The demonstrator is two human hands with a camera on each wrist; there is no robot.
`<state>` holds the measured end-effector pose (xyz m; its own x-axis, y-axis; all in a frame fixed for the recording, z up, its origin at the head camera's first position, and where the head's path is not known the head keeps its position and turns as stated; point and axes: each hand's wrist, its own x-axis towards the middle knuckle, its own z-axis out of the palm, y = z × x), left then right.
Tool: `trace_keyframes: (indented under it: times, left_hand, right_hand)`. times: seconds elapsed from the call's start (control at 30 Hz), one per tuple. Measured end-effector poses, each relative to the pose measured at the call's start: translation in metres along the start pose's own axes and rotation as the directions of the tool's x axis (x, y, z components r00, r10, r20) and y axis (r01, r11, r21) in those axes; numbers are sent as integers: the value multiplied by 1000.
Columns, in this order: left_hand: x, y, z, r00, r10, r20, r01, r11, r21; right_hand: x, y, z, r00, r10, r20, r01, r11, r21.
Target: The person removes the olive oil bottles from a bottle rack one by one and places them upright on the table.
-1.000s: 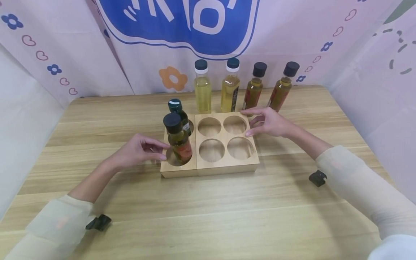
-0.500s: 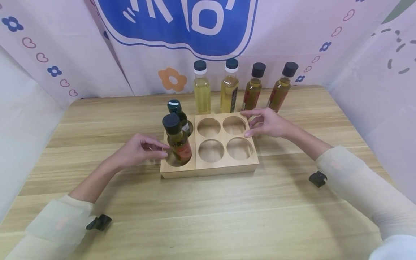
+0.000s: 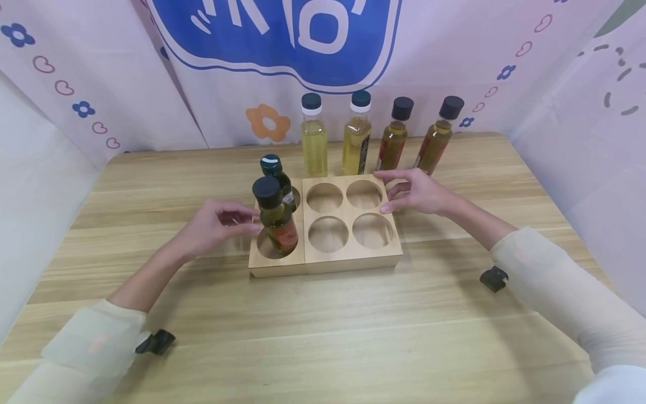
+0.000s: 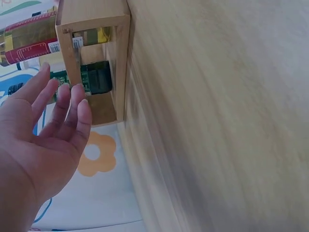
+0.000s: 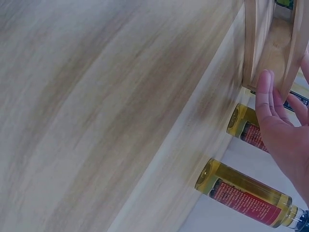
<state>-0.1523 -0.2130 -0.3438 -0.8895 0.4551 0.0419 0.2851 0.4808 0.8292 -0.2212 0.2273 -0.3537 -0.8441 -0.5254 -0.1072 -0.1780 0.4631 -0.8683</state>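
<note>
A pale wooden bottle rack (image 3: 353,261) with several round holes lies mid-table, a seam dividing its left column from the rest. In that column stand an oil bottle (image 3: 282,230) with black cap and red label, in front, and a dark green bottle (image 3: 285,186) behind. My left hand (image 3: 214,229) has its fingertips right at the rack's left edge, beside the front bottle, with fingers loosely bent. On the other side, my right hand (image 3: 421,192) rests its fingertips along the rack's right edge; in the right wrist view its fingers (image 5: 263,94) extend fairly straight against the side.
Behind the rack, two clear bottles of yellow oil (image 3: 315,147) (image 3: 356,146) and two red-labelled oil bottles (image 3: 391,147) (image 3: 434,147) stand in a row. A printed cloth (image 3: 212,106) hangs along the table's back edge. Wooden table (image 3: 323,336) stretches in front.
My left hand has shifted slightly back along the rack's left edge, away from the front corner. The right hand, the rack and the bottles have stayed in place.
</note>
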Motion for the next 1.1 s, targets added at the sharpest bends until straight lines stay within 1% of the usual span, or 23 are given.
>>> trace_keyframes:
  times: [0.1, 0.2, 0.33, 0.43, 0.53, 0.63, 0.67, 0.73, 0.87, 1.03, 1.1]
  left_hand:
    - [2, 4, 0, 999, 9, -42, -9, 1000, 1]
    - [3, 9, 0, 997, 5, -75, -7, 1000, -26]
    - [5, 15, 0, 992, -9, -123, -3, 995, -99]
    - [5, 19, -1, 985, 12, -171, -40, 986, -161]
    - [5, 25, -1, 974, 63, -217, -118, 961, -251]
    - [6, 32, -1, 961, 118, -250, -201, 919, -339]
    - [6, 33, -1, 956, 135, -260, -226, 905, -359]
    - [7, 37, -1, 946, 163, -280, -263, 891, -370]
    - [8, 44, -1, 931, 203, -302, -313, 871, -378]
    - [7, 49, 1, 920, 224, -322, -348, 847, -402]
    - [7, 51, 2, 917, 226, -329, -354, 842, -408]
  right_hand:
    - [0, 0, 0, 1000, -4, 0, 4, 1000, 7]
    - [0, -1, 1, 1000, -1, 2, 0, 1000, 14]
    - [-1, -2, 1, 1000, 8, 4, -8, 1000, 11]
    - [-1, -2, 0, 1000, 11, 5, -11, 1000, 6]
    - [-1, -2, 0, 1000, 10, 6, -10, 1000, 0]
    - [-1, -3, 0, 1000, 10, 5, -10, 1000, -6]
    - [-1, -4, 0, 1000, 10, 4, -10, 1000, -9]
    - [-1, -4, 0, 1000, 13, 3, -13, 1000, -12]
    - [-1, -5, 0, 1000, 24, 8, -24, 1000, -11]
    - [-1, -4, 0, 999, 32, 10, -32, 999, -19]
    - [-1, -4, 1, 999, 31, 9, -31, 999, -21]
